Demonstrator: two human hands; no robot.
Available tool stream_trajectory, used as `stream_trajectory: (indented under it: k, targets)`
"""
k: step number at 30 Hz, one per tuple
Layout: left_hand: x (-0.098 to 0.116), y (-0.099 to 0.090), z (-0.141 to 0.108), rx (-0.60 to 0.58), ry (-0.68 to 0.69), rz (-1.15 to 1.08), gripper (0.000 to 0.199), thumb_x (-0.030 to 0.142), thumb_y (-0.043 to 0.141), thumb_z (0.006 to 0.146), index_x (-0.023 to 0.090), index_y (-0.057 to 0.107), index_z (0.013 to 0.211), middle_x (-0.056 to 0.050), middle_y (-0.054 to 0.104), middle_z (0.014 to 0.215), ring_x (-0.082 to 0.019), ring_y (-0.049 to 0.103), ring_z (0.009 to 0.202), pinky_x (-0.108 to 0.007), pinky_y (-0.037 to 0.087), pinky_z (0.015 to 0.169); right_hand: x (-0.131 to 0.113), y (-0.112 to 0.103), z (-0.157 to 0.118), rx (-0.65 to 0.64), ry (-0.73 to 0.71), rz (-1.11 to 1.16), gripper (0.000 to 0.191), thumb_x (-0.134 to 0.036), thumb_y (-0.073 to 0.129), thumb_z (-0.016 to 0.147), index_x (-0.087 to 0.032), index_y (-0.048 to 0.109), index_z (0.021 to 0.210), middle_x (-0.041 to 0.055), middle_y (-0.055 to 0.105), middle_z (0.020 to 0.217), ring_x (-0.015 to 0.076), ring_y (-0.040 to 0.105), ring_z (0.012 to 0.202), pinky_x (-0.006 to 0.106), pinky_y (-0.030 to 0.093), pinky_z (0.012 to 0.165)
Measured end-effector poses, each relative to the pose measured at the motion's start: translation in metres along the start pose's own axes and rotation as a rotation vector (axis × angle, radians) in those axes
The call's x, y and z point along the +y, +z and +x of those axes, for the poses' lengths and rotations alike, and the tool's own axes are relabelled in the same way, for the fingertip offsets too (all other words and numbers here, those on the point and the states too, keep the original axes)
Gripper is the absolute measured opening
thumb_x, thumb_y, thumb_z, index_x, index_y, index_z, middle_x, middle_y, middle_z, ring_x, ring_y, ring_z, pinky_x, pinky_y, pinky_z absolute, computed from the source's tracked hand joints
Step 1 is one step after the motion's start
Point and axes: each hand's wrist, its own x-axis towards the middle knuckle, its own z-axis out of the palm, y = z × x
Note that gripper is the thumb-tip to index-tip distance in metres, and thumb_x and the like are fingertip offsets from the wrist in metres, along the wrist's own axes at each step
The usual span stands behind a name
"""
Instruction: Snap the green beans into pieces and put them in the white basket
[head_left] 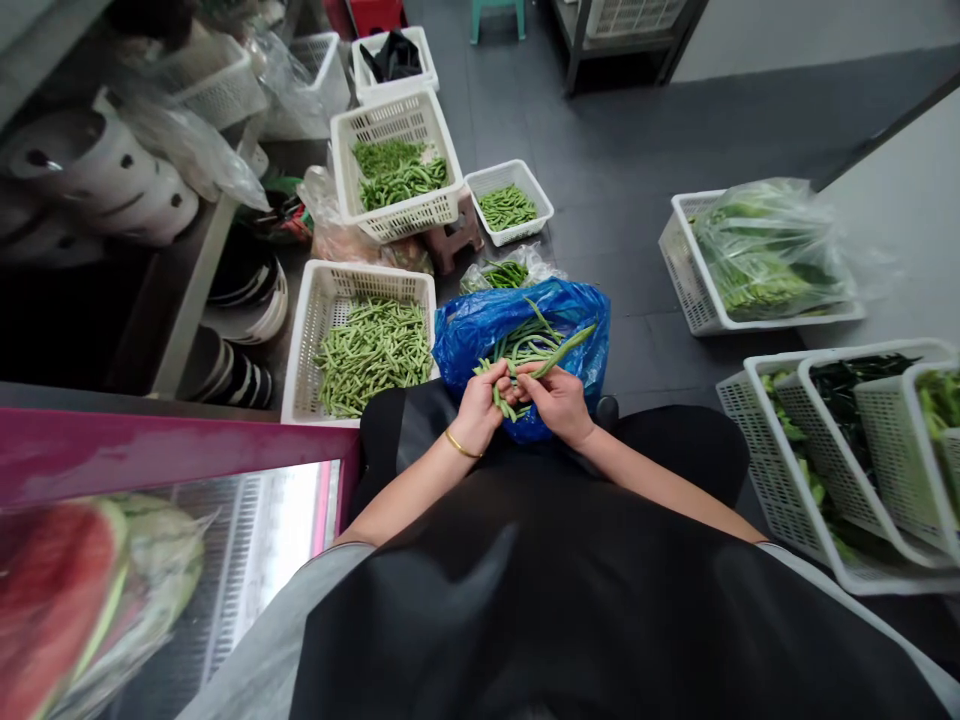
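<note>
Both hands meet over a blue plastic bag [472,345] that holds long green beans [529,342]. My left hand [480,402], with a gold bangle at the wrist, is closed around several short bean pieces [510,408]. My right hand [559,400] pinches a long green bean [568,350] that points up and to the right. The fingertips of the two hands are close together. Left of the bag, a white basket [298,345] holds many short bean pieces [375,355].
Ahead stand a white basket [397,222] of green vegetables and a smaller basket [517,232] of beans. Baskets of leafy greens [757,270] are on the right. A pink-edged glass case [172,440] with cut watermelon [52,590] is at lower left.
</note>
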Motion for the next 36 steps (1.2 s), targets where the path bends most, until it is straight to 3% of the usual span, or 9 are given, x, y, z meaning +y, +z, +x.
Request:
stream_trajectory:
  k: [4, 11, 16, 20, 25, 29, 32, 34, 36]
  targets:
    - [0.01, -0.023, 0.01, 0.102, 0.114, 0.198, 0.037, 0.033, 0.071, 0.068, 0.016, 0.04, 0.057, 0.009, 0.034, 0.037, -0.003, 0.03, 0.031, -0.017, 0.028, 0.035, 0.006, -0.011, 0.006, -0.037, 0.123, -0.004, 0.029, -0.047, 0.063, 0.073, -0.019, 0.062, 0.081, 0.0, 0.062, 0.06, 0.0142, 0.06, 0.052, 0.029, 0.053, 0.053]
    - [0.035, -0.031, -0.021, -0.085, 0.282, 0.724, 0.031, 0.038, 0.072, 0.062, 0.013, 0.055, 0.067, 0.007, 0.045, 0.046, -0.004, 0.038, 0.037, -0.017, 0.03, 0.037, 0.003, -0.034, 0.016, -0.451, 0.581, 0.293, 0.045, -0.048, 0.079, 0.053, -0.013, 0.059, 0.073, -0.0034, 0.057, 0.049, 0.0091, 0.053, 0.038, 0.021, 0.046, 0.036]
    - [0.027, -0.013, -0.029, -0.411, -0.006, 0.982, 0.035, 0.036, 0.078, 0.053, 0.012, 0.055, 0.06, 0.004, 0.049, 0.051, -0.004, 0.04, 0.04, -0.018, 0.028, 0.037, -0.001, -0.021, 0.002, -0.48, 0.558, 0.351, 0.05, -0.063, 0.067, 0.06, -0.014, 0.057, 0.066, -0.0004, 0.058, 0.046, 0.0103, 0.053, 0.038, 0.022, 0.045, 0.037]
    - [0.026, -0.017, -0.023, -0.242, 0.007, 0.665, 0.042, 0.048, 0.074, 0.057, 0.01, 0.06, 0.069, 0.009, 0.033, 0.039, -0.002, 0.027, 0.033, -0.018, 0.021, 0.035, -0.009, -0.021, -0.006, -0.41, 0.391, 0.117, 0.043, -0.056, 0.062, 0.069, -0.014, 0.058, 0.062, -0.0055, 0.048, 0.04, 0.0053, 0.043, 0.033, 0.018, 0.034, 0.035]
    - [0.019, -0.008, -0.019, -0.205, 0.064, 0.509, 0.039, 0.039, 0.081, 0.05, 0.011, 0.058, 0.065, 0.009, 0.035, 0.037, -0.003, 0.031, 0.031, -0.018, 0.021, 0.035, -0.017, -0.017, -0.012, -0.553, 0.268, -0.174, 0.038, -0.044, 0.059, 0.073, -0.015, 0.052, 0.05, -0.0067, 0.041, 0.038, 0.0028, 0.032, 0.035, 0.018, 0.024, 0.037]
    - [0.009, 0.001, -0.023, -0.117, 0.28, 0.28, 0.032, 0.035, 0.078, 0.058, 0.012, 0.058, 0.068, 0.009, 0.037, 0.038, -0.003, 0.034, 0.034, -0.018, 0.026, 0.037, -0.009, -0.021, -0.006, -0.426, 0.266, -0.141, 0.033, -0.043, 0.063, 0.071, -0.017, 0.051, 0.054, -0.0075, 0.042, 0.038, 0.0047, 0.037, 0.036, 0.018, 0.029, 0.037]
    - [0.008, 0.0, -0.026, -0.091, 0.398, 0.136, 0.027, 0.033, 0.075, 0.063, 0.014, 0.058, 0.07, 0.009, 0.036, 0.039, -0.003, 0.035, 0.035, -0.017, 0.028, 0.038, -0.002, -0.03, 0.006, -0.071, 0.348, 0.136, 0.035, -0.05, 0.065, 0.067, -0.018, 0.052, 0.06, -0.0087, 0.04, 0.037, 0.0061, 0.039, 0.034, 0.019, 0.035, 0.036]
    - [0.009, -0.003, -0.028, -0.089, 0.373, 0.119, 0.025, 0.033, 0.073, 0.064, 0.014, 0.056, 0.068, 0.008, 0.039, 0.042, -0.004, 0.037, 0.036, -0.016, 0.029, 0.038, -0.002, -0.036, 0.011, 0.081, 0.397, 0.351, 0.038, -0.054, 0.067, 0.064, -0.019, 0.051, 0.064, -0.0096, 0.038, 0.039, 0.0057, 0.038, 0.034, 0.018, 0.035, 0.034]
    - [0.009, -0.008, -0.027, -0.118, 0.225, 0.151, 0.024, 0.031, 0.07, 0.065, 0.013, 0.055, 0.066, 0.004, 0.048, 0.048, -0.005, 0.045, 0.041, -0.016, 0.033, 0.038, -0.005, -0.036, 0.012, -0.011, 0.458, 0.453, 0.04, -0.055, 0.069, 0.062, -0.018, 0.053, 0.068, -0.009, 0.041, 0.044, 0.0055, 0.04, 0.035, 0.018, 0.035, 0.033]
